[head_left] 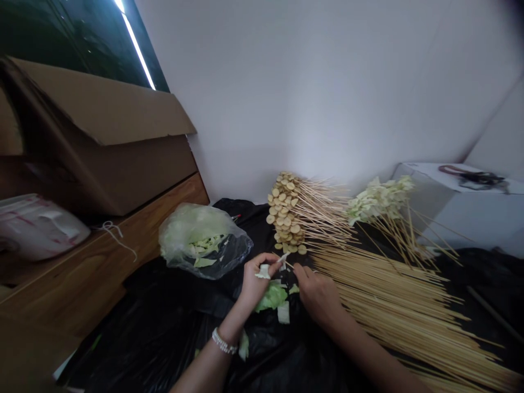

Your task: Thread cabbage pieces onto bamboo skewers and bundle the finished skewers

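Observation:
Pale cabbage pieces [263, 271] are pinched in my left hand [256, 275], which has a white beaded bracelet at the wrist. Closed around a thin wooden skewer [289, 264] is my right hand [317, 289]; the skewer's far end meets the cabbage at my left fingertips. Whether it has pierced the leaf, I cannot tell. Below and between the hands, loose green cabbage leaves [272, 296] lie on black plastic sheeting [176, 322]. A clear plastic bag [204, 240] of cut cabbage lies open to the left of my left hand.
Skewers with round pale slices [284, 210] are piled by the wall. Right of them lie cabbage skewers [382, 199]. Many bare skewers [401, 305] spread beside my right arm. A cardboard box [135, 169] stands left, a white box [429, 188] with a dark cord right.

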The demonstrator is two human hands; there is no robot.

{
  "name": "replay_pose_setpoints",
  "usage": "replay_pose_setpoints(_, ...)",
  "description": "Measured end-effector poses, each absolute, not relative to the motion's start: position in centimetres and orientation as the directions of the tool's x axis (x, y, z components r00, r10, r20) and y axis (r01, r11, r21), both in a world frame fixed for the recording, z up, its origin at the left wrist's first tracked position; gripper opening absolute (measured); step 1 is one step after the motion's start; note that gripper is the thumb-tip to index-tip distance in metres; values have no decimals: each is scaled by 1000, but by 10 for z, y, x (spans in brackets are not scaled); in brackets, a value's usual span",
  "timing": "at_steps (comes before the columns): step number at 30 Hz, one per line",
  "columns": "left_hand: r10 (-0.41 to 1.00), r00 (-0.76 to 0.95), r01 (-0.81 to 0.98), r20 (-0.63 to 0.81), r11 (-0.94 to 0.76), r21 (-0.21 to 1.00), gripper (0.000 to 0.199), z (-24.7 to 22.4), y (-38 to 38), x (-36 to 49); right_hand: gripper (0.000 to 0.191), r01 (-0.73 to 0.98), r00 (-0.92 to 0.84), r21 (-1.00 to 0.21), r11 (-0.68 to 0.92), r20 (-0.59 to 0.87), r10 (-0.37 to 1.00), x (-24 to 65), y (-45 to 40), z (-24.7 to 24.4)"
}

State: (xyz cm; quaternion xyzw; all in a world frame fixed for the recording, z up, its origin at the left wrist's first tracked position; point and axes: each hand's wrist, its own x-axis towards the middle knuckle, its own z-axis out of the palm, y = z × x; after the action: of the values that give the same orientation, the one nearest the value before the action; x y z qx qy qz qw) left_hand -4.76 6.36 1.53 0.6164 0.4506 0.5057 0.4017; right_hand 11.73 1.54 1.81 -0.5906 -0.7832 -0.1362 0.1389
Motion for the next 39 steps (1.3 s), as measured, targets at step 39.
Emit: replay_pose_setpoints(39,998,-38,-336,-42,27,941,36,12,74,-57,34,944,-287,-2,329,479,830,123,17,14)
